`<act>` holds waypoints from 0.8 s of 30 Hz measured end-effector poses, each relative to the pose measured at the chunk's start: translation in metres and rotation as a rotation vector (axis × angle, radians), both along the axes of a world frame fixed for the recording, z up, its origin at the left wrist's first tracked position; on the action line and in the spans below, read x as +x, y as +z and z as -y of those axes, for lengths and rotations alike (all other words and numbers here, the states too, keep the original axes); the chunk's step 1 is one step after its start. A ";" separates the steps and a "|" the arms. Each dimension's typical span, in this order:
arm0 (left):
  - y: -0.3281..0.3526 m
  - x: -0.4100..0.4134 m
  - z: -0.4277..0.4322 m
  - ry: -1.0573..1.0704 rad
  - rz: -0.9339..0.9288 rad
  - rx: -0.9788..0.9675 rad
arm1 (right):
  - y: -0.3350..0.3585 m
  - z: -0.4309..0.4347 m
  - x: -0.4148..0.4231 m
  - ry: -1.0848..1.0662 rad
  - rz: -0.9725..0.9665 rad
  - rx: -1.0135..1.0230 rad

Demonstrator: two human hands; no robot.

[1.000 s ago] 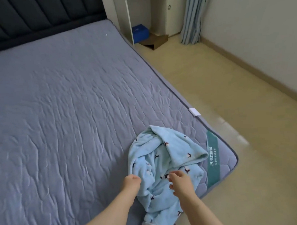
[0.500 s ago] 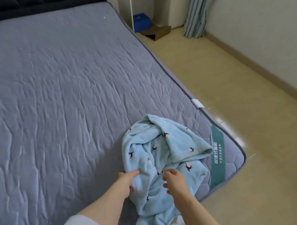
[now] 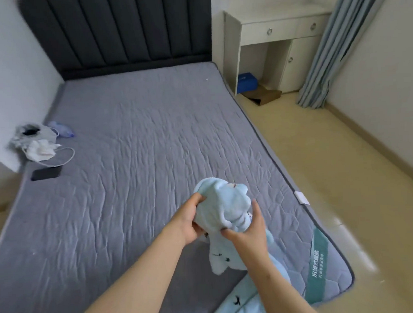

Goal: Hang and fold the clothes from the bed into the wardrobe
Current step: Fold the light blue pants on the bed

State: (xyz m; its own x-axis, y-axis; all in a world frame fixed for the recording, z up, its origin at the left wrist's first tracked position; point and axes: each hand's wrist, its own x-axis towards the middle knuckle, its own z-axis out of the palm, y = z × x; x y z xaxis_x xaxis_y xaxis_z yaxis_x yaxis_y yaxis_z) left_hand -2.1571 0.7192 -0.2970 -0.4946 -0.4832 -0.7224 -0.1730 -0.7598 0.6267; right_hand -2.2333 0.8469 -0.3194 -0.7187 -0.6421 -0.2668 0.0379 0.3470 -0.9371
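Fluffy fleece garment, matt quilted mattress cover, padded fabric headboard, glossy floor.

Bright, soft light; glare on floor; motion blur on clutter far L; wide-angle edge warp.

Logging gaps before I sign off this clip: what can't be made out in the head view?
Light blue garment: bunched in the left hand and right hand, so its type is unclear; its lower part is cut off by the bottom edge.
Wardrobe: outside the frame.
Pile by the wall: blurred, contents unclear.
Teal mattress label: print too small to read.
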 end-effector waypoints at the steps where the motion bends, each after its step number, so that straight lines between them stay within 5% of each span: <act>1: 0.019 0.008 0.005 0.015 -0.014 -0.043 | 0.017 0.004 0.000 0.008 0.011 -0.026; 10: 0.152 0.066 0.027 0.151 -0.390 -0.372 | 0.118 0.048 0.025 0.429 -0.068 -0.189; 15: 0.203 0.102 0.038 0.239 -0.616 -0.487 | 0.160 0.075 0.055 0.410 -0.097 -0.372; 24: 0.253 0.148 0.058 0.393 -0.422 -0.518 | 0.235 0.106 0.060 0.274 -0.144 -0.484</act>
